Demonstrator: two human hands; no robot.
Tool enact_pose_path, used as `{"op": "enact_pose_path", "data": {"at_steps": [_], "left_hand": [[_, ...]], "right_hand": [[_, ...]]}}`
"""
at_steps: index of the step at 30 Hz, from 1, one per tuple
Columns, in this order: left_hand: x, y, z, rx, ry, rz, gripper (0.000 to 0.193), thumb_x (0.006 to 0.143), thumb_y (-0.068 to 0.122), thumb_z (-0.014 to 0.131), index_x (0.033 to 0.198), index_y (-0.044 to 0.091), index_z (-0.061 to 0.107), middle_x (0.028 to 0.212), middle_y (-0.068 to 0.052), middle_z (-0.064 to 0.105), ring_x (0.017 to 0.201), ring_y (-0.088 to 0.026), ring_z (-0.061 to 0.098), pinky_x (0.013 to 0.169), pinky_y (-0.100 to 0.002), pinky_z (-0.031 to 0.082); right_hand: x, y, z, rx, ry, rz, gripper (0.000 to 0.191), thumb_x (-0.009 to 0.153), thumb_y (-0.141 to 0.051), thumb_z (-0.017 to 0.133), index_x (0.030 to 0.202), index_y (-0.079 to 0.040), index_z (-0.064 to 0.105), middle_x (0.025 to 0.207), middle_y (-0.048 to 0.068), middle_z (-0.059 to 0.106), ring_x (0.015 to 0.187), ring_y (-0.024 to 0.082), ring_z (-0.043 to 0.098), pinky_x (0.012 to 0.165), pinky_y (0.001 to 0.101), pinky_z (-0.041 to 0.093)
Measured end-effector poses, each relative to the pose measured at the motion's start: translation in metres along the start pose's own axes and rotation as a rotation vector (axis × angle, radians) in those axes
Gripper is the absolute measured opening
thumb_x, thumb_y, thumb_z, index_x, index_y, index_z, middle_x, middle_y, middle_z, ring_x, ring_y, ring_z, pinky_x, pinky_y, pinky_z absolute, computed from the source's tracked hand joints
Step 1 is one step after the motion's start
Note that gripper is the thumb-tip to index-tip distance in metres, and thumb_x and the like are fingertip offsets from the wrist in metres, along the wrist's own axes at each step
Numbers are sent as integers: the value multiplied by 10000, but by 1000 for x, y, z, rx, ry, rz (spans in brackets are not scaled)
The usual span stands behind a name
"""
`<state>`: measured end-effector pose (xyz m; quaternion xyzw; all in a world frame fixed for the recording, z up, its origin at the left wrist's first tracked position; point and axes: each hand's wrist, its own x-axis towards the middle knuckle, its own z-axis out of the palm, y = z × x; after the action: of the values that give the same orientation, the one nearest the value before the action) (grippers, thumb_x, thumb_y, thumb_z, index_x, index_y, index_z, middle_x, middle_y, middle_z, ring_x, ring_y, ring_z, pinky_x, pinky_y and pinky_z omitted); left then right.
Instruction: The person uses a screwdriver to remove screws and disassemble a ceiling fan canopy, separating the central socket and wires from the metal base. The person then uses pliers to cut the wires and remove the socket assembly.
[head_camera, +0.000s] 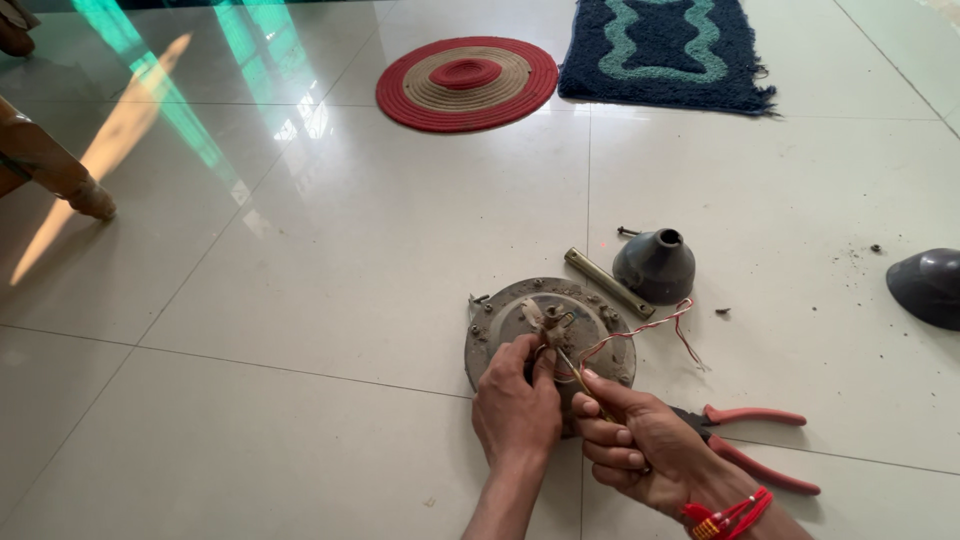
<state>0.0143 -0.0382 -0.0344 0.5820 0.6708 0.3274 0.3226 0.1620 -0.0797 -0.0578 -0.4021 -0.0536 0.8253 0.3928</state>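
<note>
Single view, head-worn camera. It looks steeply down and forward over a tiled floor (300, 300), from above and behind the round metal motor plate (500, 320). The plate sits low and right of centre, near the lens; forearms enter from the bottom edge just below it. Beyond the plate, at the top edge and farther off, lie a round red mat (467, 82) and a dark blue rug (665, 50). No second view.
</note>
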Motion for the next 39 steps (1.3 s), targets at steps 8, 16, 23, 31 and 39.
{"op": "enact_pose_path", "data": {"at_steps": [8,16,23,31,39], "left_hand": [[3,-4,0,43,-43,12,194,949,289,618,1079,198,730,1035,35,729,957,-241,718,812,-429,546],[6,-2,0,38,-35,8,205,940,294,626,1099,208,724,1058,35,736,956,-247,723,821,-429,554],[4,-2,2,35,-17,0,211,945,311,611,1093,207,720,1088,17,738,984,-255,721,831,-436,555],[6,-4,2,31,-15,-2,225,944,327,609,1105,209,713,1120,-4,730,1006,-275,710,842,-447,551],[7,-9,6,39,-23,19,221,946,319,613,1100,211,727,1047,15,728,969,-238,715,819,-431,549]], "right_hand": [[15,17,1,-1137,554,-736,450,1036,-441,526,791,-77,626,534,74,539,441,261,477,410,388,372],[13,20,11,-1227,700,-706,452,1027,-427,535,819,-40,645,566,112,561,514,306,506,478,433,389],[-10,0,20,-58,229,-109,331,989,-329,443,960,-33,589,593,-5,386,438,126,350,438,279,313],[-15,5,20,240,-2,-104,277,1025,-284,498,1055,-32,611,591,-63,383,379,34,275,349,208,238],[-6,5,13,28,142,-184,347,1024,-323,519,1110,-8,639,591,-51,382,358,39,230,346,231,203]]}}
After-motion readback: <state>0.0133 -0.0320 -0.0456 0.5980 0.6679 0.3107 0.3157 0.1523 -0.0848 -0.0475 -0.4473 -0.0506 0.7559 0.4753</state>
